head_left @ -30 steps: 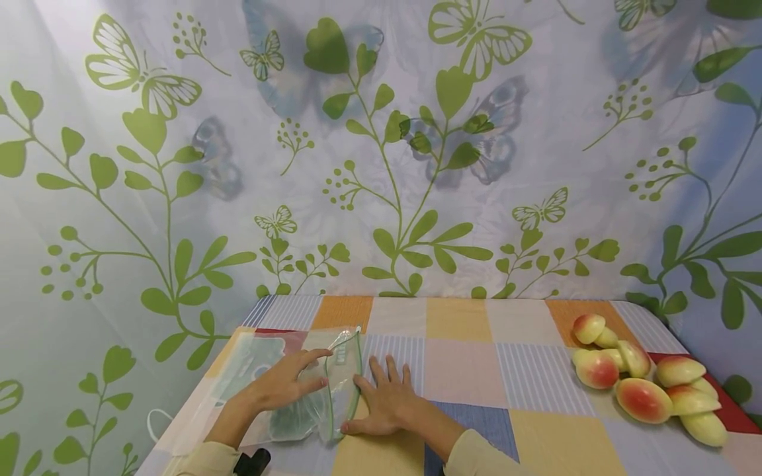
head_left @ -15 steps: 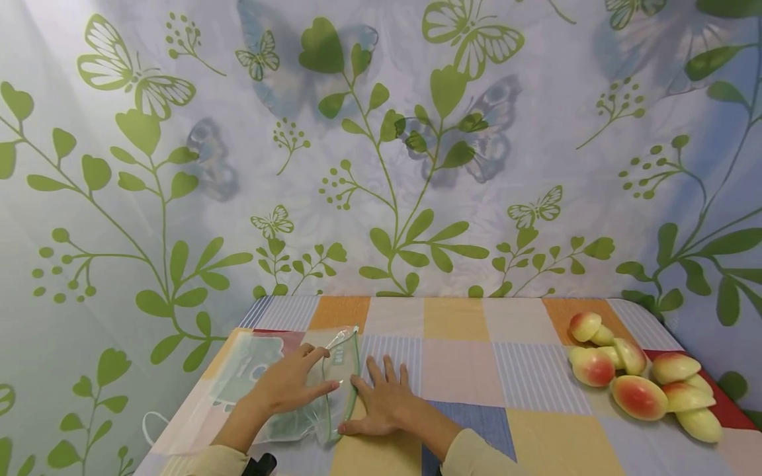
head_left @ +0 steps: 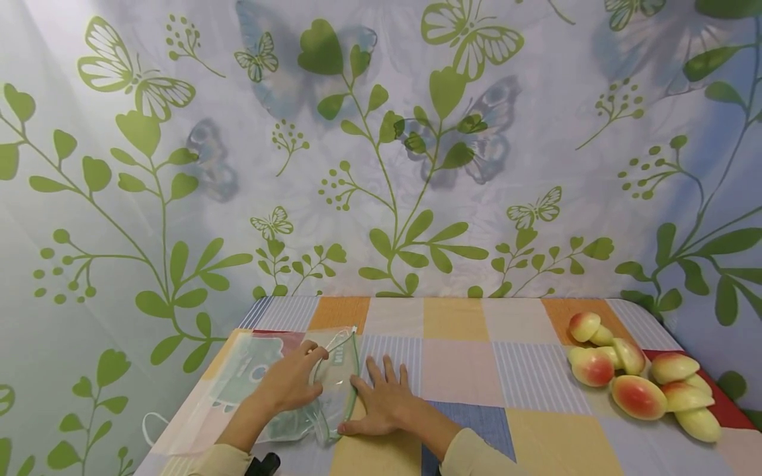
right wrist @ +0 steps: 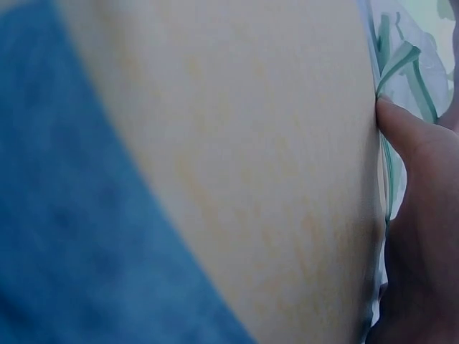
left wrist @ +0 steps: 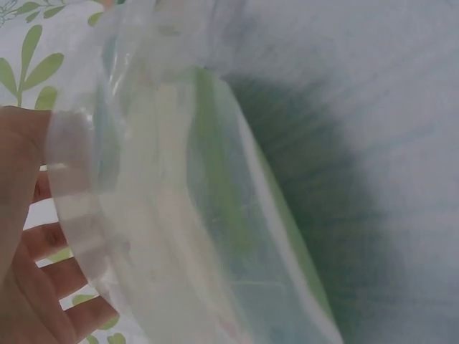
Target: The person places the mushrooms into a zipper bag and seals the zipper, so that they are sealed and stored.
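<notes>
A clear zip bag [head_left: 338,390] with green edging and a pale green printed figure lies flat at the left of the table. My left hand [head_left: 288,380] is over the bag, its fingers and thumb bent at the upper layer's green-edged mouth, which they pinch. In the left wrist view, clear plastic [left wrist: 143,179] covers part of the left hand's fingers [left wrist: 64,276]. My right hand [head_left: 383,403] rests flat with fingers spread, its thumb and index finger touching the bag's right edge. The right wrist view shows the right thumb [right wrist: 401,125] against the green-trimmed edge.
Several red-and-yellow toy mushrooms [head_left: 639,396] lie grouped at the table's right end. A patchwork cloth [head_left: 464,370] covers the table. Behind it hangs a curtain [head_left: 381,198] printed with leaves and butterflies. A white loop [head_left: 153,426] shows at the table's left edge.
My left hand's stretched fingers and thumb have drawn in onto the bag's mouth, and the hand has shifted slightly. The right hand has stayed flat in place.
</notes>
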Demonstrator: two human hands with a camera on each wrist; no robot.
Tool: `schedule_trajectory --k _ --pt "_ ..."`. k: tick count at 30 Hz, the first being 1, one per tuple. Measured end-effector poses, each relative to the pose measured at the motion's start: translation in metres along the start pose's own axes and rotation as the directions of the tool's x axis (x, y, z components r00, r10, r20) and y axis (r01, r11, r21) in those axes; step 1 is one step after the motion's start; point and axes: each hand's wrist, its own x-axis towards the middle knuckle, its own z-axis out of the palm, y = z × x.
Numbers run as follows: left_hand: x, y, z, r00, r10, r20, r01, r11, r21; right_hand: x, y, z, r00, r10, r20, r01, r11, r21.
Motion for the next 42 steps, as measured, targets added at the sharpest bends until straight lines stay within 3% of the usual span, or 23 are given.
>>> schedule_trajectory --k 9,15,23,34,42 --pt "-0.0014 0.0002 -0.0027 0.998 0.06 0.031 -0.058 0.997 -0.056 -0.0007 -0.0009 -0.0008 1.0 0.006 -0.011 -0.006 1.0 -0.011" --pt "-0.0021 0.0025 -0.0022 0.998 0.043 0.05 -0.039 0.996 -0.077 -0.0019 -0.0018 -0.0008 1.0 0.005 -0.01 -0.005 1.0 -0.014" --pt "-0.0005 0.0062 -0.0015 1.0 0.021 0.013 -0.02 0.996 -0.084 -0.0019 -0.0018 0.0003 1.0 0.006 -0.014 -0.006 1.0 -0.007" --pt "-0.0009 0.0071 0.0019 0.995 0.099 -0.035 -0.102 0.99 -0.1 -0.0018 -0.0017 0.0004 1.0 0.006 -0.012 -0.006 1.0 0.003" --pt "-0.0022 0.0061 -0.0048 0.992 0.125 0.037 -0.118 0.981 -0.152 -0.0015 -0.0011 0.0007 1.0 0.005 -0.014 -0.005 1.0 -0.015"
